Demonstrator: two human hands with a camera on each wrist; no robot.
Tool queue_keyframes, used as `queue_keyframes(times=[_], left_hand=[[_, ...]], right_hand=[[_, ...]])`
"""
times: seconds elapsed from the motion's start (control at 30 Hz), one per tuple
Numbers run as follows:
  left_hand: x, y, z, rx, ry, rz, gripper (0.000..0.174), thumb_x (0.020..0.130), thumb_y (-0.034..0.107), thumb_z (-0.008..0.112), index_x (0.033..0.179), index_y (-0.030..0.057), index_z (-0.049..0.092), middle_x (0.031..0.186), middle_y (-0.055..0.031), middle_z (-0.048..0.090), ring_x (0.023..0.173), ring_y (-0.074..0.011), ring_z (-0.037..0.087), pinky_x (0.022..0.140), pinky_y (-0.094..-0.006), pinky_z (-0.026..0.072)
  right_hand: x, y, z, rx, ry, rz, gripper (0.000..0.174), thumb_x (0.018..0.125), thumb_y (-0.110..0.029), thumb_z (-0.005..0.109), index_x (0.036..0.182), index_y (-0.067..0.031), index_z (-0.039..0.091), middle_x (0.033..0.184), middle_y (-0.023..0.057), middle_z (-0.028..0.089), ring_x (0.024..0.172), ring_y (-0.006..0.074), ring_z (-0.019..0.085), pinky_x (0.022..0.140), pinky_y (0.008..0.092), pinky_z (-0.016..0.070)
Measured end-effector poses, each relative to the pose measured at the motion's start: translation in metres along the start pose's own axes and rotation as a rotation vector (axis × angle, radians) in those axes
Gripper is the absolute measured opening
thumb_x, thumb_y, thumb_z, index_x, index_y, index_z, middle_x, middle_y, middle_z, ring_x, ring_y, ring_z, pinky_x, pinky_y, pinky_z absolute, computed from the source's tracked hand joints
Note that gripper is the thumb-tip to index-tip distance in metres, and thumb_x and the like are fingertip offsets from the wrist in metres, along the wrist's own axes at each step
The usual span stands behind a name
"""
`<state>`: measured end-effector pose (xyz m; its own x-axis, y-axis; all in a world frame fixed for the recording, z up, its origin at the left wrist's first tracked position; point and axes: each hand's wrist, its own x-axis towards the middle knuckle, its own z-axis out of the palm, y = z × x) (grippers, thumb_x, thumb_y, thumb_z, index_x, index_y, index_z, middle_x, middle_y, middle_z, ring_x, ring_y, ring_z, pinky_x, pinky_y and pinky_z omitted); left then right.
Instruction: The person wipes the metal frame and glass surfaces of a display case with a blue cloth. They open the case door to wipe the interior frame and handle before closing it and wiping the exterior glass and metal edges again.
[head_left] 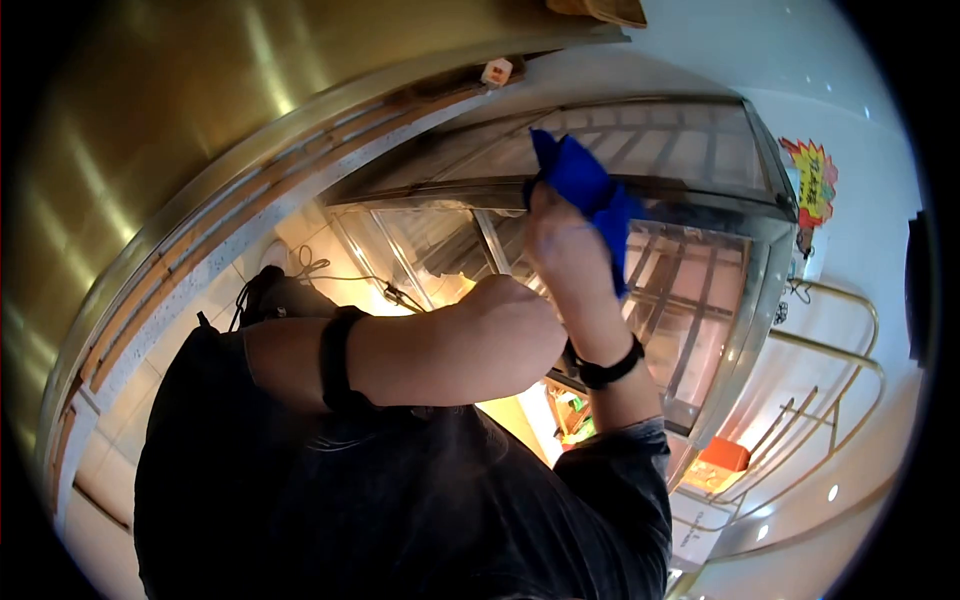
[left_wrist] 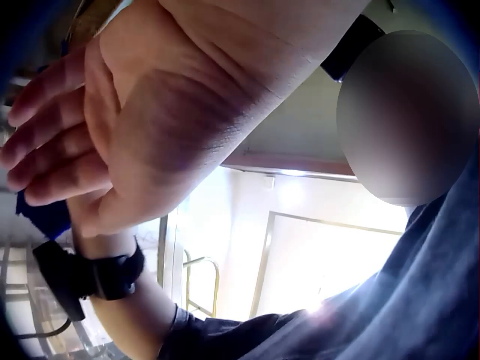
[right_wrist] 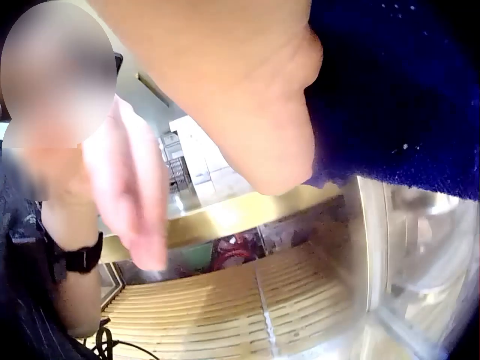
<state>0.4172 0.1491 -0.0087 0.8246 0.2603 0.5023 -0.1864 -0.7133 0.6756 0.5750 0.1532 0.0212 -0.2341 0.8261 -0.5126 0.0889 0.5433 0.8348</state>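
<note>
A blue cloth (head_left: 575, 175) is bunched in my right hand (head_left: 570, 245), held against the metal-framed glass case (head_left: 770, 210). Its fuzzy blue weave fills the upper right of the right wrist view, beside the base of my right hand (right_wrist: 255, 112). My left hand (head_left: 480, 335) is bent in front of my chest, overlapping the right forearm in the head view. In the left wrist view, the left palm (left_wrist: 172, 120) faces the camera with its fingers loosely extended, holding nothing. Part of the cloth (left_wrist: 45, 214) shows behind those fingers.
Slatted wooden boards (right_wrist: 202, 307) lie low in the right wrist view, by a dark cord (right_wrist: 109, 341). A brass-coloured panel (head_left: 170, 120) curves along the left. To the right are a metal rail (head_left: 860, 300), a star-shaped sign (head_left: 812, 180) and an orange box (head_left: 720, 465).
</note>
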Motion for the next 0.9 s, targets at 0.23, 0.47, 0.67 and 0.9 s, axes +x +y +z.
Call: queue_keyframes(times=[0.23, 0.47, 0.67, 0.9], left_hand=[[-0.022, -0.002, -0.007, -0.037, -0.074, -0.011, 0.008, 0.062, 0.007, 0.065, 0.055, 0.0066, 0.063, 0.059, -0.0099, 0.060, 0.061, -0.0259, 0.063, 0.052, -0.0353, 0.0509], [-0.039, -0.005, -0.021, -0.164, 0.100, 0.030, 0.009, 0.062, 0.006, 0.064, 0.055, 0.0031, 0.059, 0.059, -0.0136, 0.059, 0.060, -0.0296, 0.061, 0.054, -0.0363, 0.0499], [-0.042, -0.007, -0.020, -0.212, 0.018, -0.011, 0.008, 0.060, 0.004, 0.064, 0.055, 0.0012, 0.058, 0.060, -0.0148, 0.057, 0.060, -0.0299, 0.060, 0.055, -0.0360, 0.0492], [-0.057, -0.022, -0.006, -0.240, 0.284, 0.125, 0.010, 0.068, 0.007, 0.065, 0.059, 0.0068, 0.062, 0.060, -0.0085, 0.058, 0.060, -0.0284, 0.059, 0.052, -0.0388, 0.0458]], right_hand=[[0.069, -0.116, 0.092, -0.033, 0.216, 0.046, 0.031, 0.064, 0.005, 0.078, 0.093, -0.0043, 0.072, 0.090, 0.0110, 0.067, 0.087, 0.0221, 0.064, 0.085, 0.0350, 0.0517], [0.030, -0.037, 0.065, -0.090, 0.107, -0.010, 0.008, 0.079, -0.011, 0.060, 0.073, -0.0158, 0.063, 0.067, 0.0039, 0.059, 0.069, 0.0191, 0.057, 0.081, 0.0254, 0.0445], [-0.008, 0.042, -0.008, 0.753, 0.287, 0.559, 0.011, 0.076, -0.008, 0.057, 0.071, 0.0013, 0.062, 0.080, 0.0194, 0.062, 0.080, 0.0342, 0.063, 0.069, 0.0416, 0.0535], [0.043, -0.043, 0.017, 0.350, 0.180, 0.051, 0.012, 0.074, -0.014, 0.062, 0.063, -0.0123, 0.064, 0.068, 0.0079, 0.060, 0.075, 0.0243, 0.061, 0.076, 0.0333, 0.0469]])
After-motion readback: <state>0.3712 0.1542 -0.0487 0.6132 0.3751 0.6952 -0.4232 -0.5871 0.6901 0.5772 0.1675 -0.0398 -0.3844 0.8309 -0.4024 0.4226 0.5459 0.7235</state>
